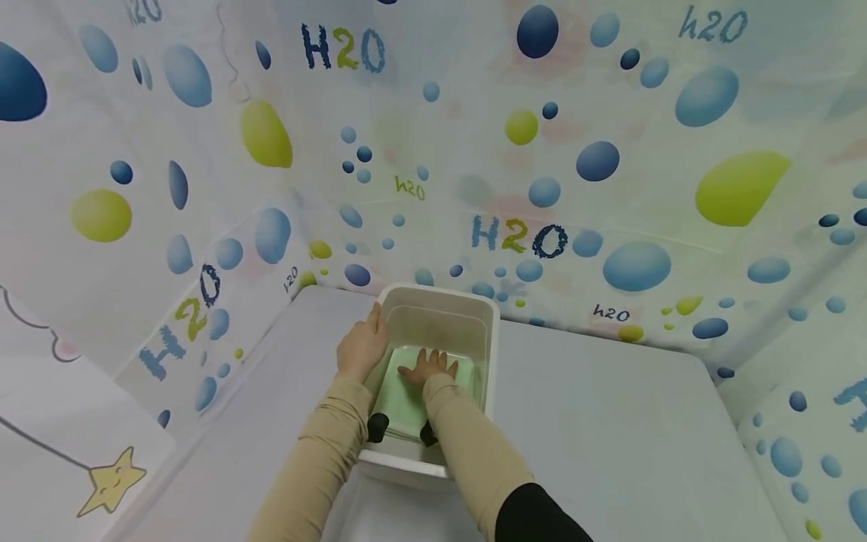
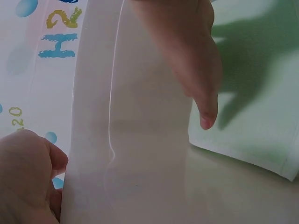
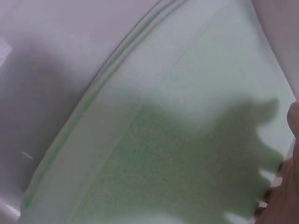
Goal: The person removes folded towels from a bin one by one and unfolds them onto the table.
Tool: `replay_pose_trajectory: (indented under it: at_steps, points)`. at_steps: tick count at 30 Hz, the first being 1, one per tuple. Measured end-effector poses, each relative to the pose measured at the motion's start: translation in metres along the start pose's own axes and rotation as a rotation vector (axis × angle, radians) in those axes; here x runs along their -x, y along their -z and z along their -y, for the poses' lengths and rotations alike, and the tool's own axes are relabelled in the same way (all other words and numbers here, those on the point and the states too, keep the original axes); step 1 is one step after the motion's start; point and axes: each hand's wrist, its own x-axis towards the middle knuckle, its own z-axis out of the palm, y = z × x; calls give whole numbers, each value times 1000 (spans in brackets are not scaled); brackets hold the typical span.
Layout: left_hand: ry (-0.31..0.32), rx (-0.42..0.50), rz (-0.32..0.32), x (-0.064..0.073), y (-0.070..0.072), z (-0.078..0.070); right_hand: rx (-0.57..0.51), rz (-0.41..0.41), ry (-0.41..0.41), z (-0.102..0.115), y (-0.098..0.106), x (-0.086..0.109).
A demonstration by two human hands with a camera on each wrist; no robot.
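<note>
A pale green folded cloth, towel-like (image 1: pixel 400 395), lies inside a white plastic bin (image 1: pixel 492 354), its stacked layers showing in the right wrist view. My right hand (image 1: pixel 431 367) rests flat on the cloth with fingers spread, thumb toward the left, and casts a shadow on it in the left wrist view. At the bin's far left rim my left hand (image 1: pixel 361 348) holds on, index finger stretched along the edge. Other fingers of it (image 2: pixel 57 158) bend against the outside of the wall in the left wrist view. The cloth's underside is hidden.
The bin stands on a white tabletop (image 1: pixel 596 406) near its back edge. Behind and beside it hangs a white curtain-like backdrop (image 1: pixel 460 173) printed with blue and green dots and lettering. Beige sleeves (image 1: pixel 318 444) cover both forearms.
</note>
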Motion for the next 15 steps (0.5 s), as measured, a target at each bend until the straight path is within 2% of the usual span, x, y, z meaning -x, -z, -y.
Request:
replay_pose_trajectory:
  at_steps: [4,8,15]
  points:
    - [-8,-2,7,1,0,-1,35,-21,-44,-1,0,2]
    - [-12,-18,7,2,0,-1,113,-15,-70,-4,-7,-5]
    - [-22,-48,1,1,-1,2,147,-13,-42,-6,-20,-18]
